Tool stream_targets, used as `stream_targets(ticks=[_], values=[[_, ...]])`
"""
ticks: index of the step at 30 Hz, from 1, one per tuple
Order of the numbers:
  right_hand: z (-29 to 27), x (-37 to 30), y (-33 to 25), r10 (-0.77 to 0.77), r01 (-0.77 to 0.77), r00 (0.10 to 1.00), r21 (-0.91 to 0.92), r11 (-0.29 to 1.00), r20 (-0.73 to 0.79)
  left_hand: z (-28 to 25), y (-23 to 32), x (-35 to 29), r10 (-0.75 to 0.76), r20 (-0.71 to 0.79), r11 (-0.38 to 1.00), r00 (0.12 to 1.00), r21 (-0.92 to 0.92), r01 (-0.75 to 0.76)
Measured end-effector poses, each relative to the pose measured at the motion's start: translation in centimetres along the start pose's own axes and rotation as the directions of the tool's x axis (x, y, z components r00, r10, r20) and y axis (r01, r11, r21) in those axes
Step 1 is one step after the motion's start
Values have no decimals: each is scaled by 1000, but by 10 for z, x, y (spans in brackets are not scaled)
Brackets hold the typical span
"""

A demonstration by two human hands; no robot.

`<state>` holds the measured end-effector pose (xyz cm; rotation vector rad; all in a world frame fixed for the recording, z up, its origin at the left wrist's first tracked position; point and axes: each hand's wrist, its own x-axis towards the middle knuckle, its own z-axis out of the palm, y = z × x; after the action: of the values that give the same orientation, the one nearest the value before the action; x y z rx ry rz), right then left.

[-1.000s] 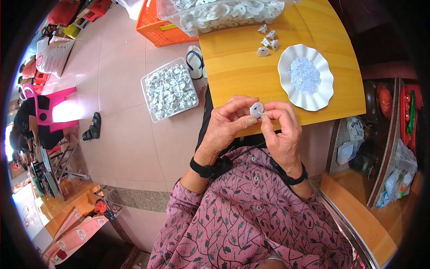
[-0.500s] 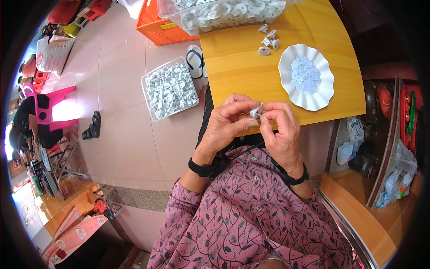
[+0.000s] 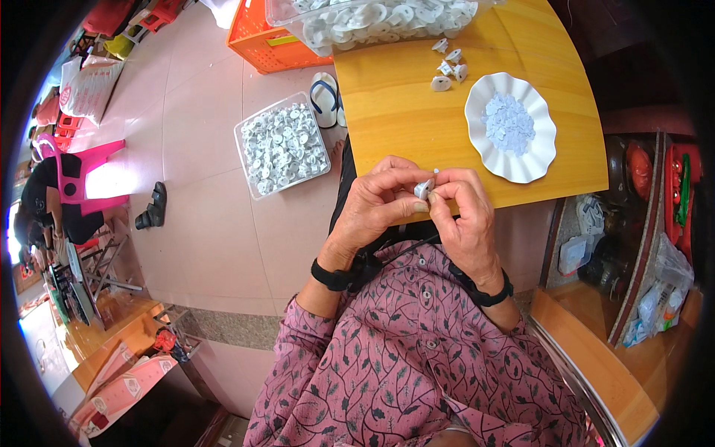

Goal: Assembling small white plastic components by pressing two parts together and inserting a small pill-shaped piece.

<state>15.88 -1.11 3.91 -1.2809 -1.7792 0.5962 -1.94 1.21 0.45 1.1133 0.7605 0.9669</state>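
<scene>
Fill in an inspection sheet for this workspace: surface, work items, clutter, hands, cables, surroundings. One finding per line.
Surface: yellow wood-grain table, with five loose white pieces on it.
Work items: small white part in hand; scalloped white plate holding pale-blue flakes; clear bin of similar pieces at the table's far end.
Clutter: flip-flop and black sandal on the floor.
Hands: left hand pinches the small white part; right hand's fingertips meet at it, exact grip hidden.
Cables: thin dark line near the left wristband, possibly a cord.
Surroundings: clear tub of more pieces on the floor; orange crate; person by a pink chair.
</scene>
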Motion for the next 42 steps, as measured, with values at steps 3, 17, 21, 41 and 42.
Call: stream_targets(ticks=[3, 17, 21, 41, 42], values=[[0, -1, 2, 20, -20, 1000, 38, 999, 13, 0, 0, -1, -20, 7, 999, 1000, -27, 20], [2, 0, -1, 120, -116, 993, 168, 979, -11, 1, -2, 1, -89, -42, 966, 995, -247, 76], [1, 2, -2, 82, -82, 997, 92, 992, -2, 1, -2, 0, -89, -52, 973, 995, -218, 76], [4, 5, -3, 203, -190, 979, 316, 929, -6, 3, 2, 3, -85, -72, 959, 994, -277, 61], [4, 5, -3, 190, -176, 982, 317, 932, -12, 3, 2, 3, -72, -74, 966, 995, -254, 51]])
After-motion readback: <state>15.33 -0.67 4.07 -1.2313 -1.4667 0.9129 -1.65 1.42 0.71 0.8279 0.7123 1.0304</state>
